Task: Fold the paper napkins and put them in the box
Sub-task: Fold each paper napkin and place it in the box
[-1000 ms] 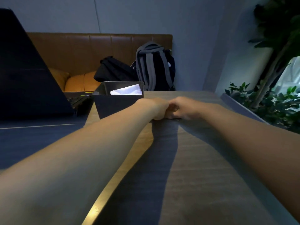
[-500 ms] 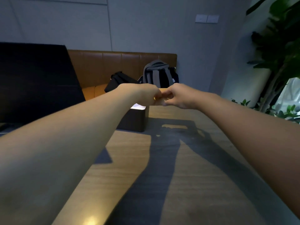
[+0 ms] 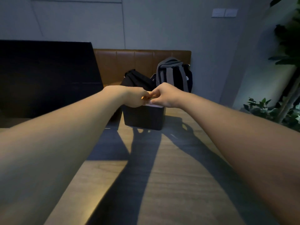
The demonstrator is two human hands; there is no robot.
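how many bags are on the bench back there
2: a black bag on the brown bench, and a grey-striped backpack right beside it. The hands and the box hide their lower parts, so another could be hidden.

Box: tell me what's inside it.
Only a sliver of white napkin shows at the box rim. The left hand and right hand, together above it, cover the rest of the opening.

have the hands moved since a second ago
Yes. Both hands, left hand and right hand, rose off the table and shifted left, now over the dark box.
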